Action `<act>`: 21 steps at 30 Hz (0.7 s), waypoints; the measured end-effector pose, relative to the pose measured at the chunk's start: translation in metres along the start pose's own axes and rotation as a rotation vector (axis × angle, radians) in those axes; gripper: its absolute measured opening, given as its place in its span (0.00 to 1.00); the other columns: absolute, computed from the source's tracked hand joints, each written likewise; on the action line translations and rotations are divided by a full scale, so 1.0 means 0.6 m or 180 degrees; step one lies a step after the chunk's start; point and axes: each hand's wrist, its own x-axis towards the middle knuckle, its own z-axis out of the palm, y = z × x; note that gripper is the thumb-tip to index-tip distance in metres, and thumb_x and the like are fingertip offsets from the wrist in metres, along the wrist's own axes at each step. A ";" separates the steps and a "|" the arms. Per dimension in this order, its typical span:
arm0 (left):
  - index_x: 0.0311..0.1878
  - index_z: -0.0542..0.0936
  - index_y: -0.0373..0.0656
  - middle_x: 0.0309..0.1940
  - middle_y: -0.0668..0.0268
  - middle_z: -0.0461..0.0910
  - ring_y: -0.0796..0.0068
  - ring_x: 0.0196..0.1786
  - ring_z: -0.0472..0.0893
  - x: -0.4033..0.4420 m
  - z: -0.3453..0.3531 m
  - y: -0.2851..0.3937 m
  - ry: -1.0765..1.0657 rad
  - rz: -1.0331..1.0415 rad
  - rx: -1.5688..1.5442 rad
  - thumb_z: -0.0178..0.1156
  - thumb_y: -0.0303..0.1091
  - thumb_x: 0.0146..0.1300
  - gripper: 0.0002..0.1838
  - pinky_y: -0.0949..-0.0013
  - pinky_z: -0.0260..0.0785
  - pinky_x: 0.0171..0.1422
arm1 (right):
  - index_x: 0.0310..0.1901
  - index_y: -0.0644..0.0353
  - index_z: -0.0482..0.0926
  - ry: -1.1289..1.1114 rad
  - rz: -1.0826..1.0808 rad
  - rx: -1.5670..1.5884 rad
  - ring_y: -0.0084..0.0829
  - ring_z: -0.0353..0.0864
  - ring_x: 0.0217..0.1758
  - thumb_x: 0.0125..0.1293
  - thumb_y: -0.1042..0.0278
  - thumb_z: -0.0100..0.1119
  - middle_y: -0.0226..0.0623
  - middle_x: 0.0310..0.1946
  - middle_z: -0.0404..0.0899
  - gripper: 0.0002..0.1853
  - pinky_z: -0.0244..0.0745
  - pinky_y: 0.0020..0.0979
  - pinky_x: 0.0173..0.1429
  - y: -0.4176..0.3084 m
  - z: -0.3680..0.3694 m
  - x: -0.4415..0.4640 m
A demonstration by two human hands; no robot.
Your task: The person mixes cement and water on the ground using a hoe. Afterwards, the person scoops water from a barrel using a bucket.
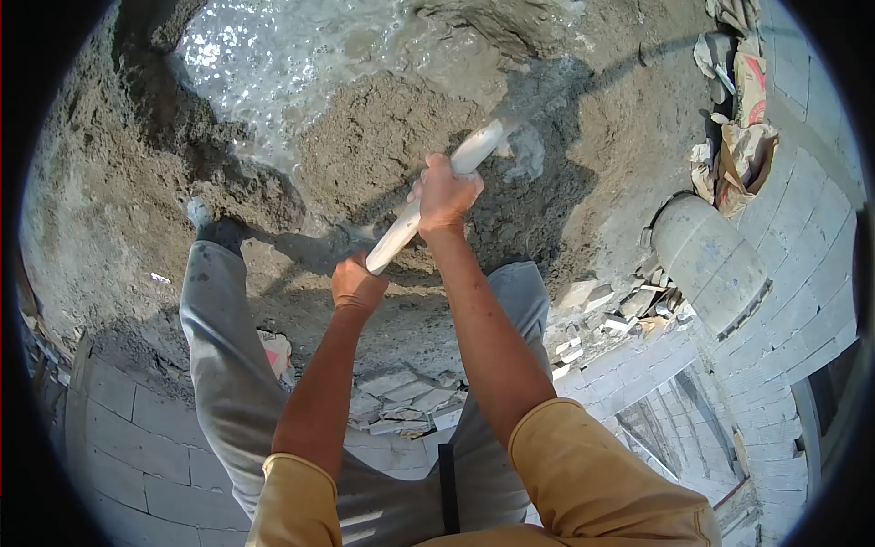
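A pale wooden handle (397, 239) slants from lower left to upper right across the middle of the view. My left hand (358, 284) is closed round its lower end. Farther up, my right hand (447, 194) grips the same handle. Its far end reaches a grey, wet tool head (526, 150) lying against the mix; the head's shape is hard to make out. Beyond my hands lies a heap of brown-grey wet mix (383, 137), with a pool of shiny grey water (264, 64) at its upper left.
A grey, dusty barrel (711, 260) lies at the right. Torn paper bags (743, 164) are beside the block wall (807, 228). Broken block pieces (592, 296) are scattered near the barrel. My boot (219, 228) stands at the pool's lower edge.
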 end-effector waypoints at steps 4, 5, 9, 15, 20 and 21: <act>0.55 0.89 0.39 0.46 0.47 0.92 0.44 0.52 0.92 -0.028 0.015 0.055 -0.0302 -0.0634 -0.0148 0.73 0.36 0.57 0.21 0.49 0.83 0.60 | 0.35 0.65 0.77 -0.0343 0.0324 -0.0539 0.31 0.76 0.19 0.68 0.66 0.65 0.35 0.22 0.74 0.11 0.72 0.39 0.22 0.072 0.008 0.105; 0.56 0.89 0.39 0.47 0.47 0.92 0.44 0.53 0.92 -0.039 0.012 0.065 -0.0417 -0.0882 -0.0210 0.72 0.36 0.59 0.22 0.49 0.83 0.60 | 0.34 0.69 0.78 -0.0250 0.0339 -0.0745 0.34 0.79 0.20 0.67 0.63 0.66 0.40 0.22 0.78 0.14 0.76 0.40 0.22 0.077 0.014 0.113; 0.52 0.90 0.35 0.44 0.45 0.92 0.46 0.50 0.93 -0.058 0.063 0.041 -0.0316 -0.0631 -0.0570 0.72 0.41 0.65 0.20 0.52 0.84 0.55 | 0.36 0.61 0.75 -0.0259 0.0285 -0.0933 0.29 0.73 0.18 0.69 0.68 0.66 0.32 0.24 0.72 0.10 0.72 0.38 0.20 0.051 -0.037 0.079; 0.49 0.90 0.34 0.38 0.45 0.91 0.51 0.43 0.93 -0.025 0.073 0.250 -0.0464 0.0301 -0.1236 0.73 0.42 0.65 0.19 0.54 0.84 0.52 | 0.36 0.71 0.76 -0.0064 -0.1250 -0.0714 0.33 0.78 0.18 0.66 0.69 0.65 0.39 0.22 0.76 0.12 0.74 0.39 0.21 -0.227 -0.101 0.073; 0.53 0.89 0.33 0.42 0.45 0.92 0.49 0.46 0.93 0.019 0.084 0.430 -0.0950 0.0343 -0.0903 0.72 0.43 0.67 0.21 0.53 0.84 0.54 | 0.39 0.75 0.77 0.0306 -0.0953 -0.1269 0.35 0.78 0.19 0.65 0.70 0.62 0.43 0.24 0.77 0.12 0.75 0.41 0.24 -0.338 -0.139 0.217; 0.53 0.89 0.33 0.42 0.45 0.92 0.49 0.46 0.93 0.008 0.091 0.422 -0.0966 0.0322 -0.0899 0.72 0.43 0.67 0.21 0.53 0.84 0.54 | 0.38 0.71 0.75 0.0338 -0.0548 -0.1404 0.33 0.75 0.20 0.65 0.71 0.61 0.39 0.25 0.75 0.10 0.72 0.41 0.23 -0.317 -0.145 0.247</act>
